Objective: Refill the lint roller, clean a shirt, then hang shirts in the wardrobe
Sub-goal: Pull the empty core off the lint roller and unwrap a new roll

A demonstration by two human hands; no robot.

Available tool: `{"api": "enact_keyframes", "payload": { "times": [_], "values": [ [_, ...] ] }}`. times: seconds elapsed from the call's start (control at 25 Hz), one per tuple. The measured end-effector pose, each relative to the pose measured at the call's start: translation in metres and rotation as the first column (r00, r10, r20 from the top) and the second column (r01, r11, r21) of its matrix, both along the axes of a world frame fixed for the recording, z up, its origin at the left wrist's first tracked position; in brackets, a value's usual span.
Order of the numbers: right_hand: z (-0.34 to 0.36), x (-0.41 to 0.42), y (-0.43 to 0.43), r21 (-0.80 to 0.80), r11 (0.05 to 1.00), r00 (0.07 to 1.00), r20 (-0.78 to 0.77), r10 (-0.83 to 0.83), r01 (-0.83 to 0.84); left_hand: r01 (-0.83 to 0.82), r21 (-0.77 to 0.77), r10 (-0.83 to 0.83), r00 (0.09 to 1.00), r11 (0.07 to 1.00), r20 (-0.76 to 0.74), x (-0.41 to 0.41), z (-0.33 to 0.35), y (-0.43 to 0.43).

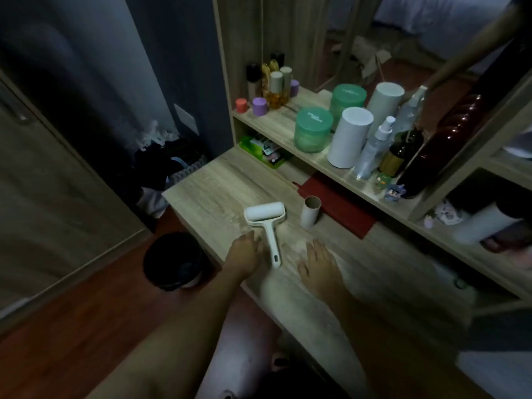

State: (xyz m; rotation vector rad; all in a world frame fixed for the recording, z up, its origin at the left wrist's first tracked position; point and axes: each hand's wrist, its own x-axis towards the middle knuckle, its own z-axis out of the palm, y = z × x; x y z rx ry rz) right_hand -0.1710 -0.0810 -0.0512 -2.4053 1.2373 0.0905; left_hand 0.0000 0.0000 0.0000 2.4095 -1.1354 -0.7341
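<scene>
A white lint roller [266, 223] lies flat on the wooden desk [374, 269], its handle pointing toward me. An empty cardboard roll core [310, 211] stands upright just right of the roller head. My left hand [244, 253] rests on the desk beside the handle's left side, fingers relaxed, holding nothing. My right hand [319, 264] lies flat on the desk to the right of the handle, fingers straight. No shirt is in view.
A red folder [339, 207] lies behind the core. The shelf above holds green jars [313, 129], white cylinders [349, 136], spray bottles [374, 148] and small bottles. A black bin [172, 259] stands on the floor left of the desk, with a laundry basket [169, 159] behind it.
</scene>
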Motion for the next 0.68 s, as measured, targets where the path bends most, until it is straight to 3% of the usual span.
{"api": "enact_keyframes", "payload": {
  "times": [0.2,0.36,0.68],
  "values": [
    [-0.032,-0.003,-0.011,-0.128,0.992,0.999,-0.032,-0.014,0.009,-0.207,-0.028,0.199,0.963,0.978,-0.179,-0.017,-0.028,-0.045],
    [-0.033,-0.003,-0.012,-0.17,0.985,1.0,-0.005,-0.03,0.029,-0.37,0.002,0.348,0.871,0.929,-0.348,-0.021,-0.045,-0.064],
    [-0.035,-0.007,-0.014,-0.117,0.993,0.999,0.042,-0.014,0.018,-0.565,-0.133,0.487,0.79,0.815,-0.372,-0.029,-0.03,-0.048]
  ]
}}
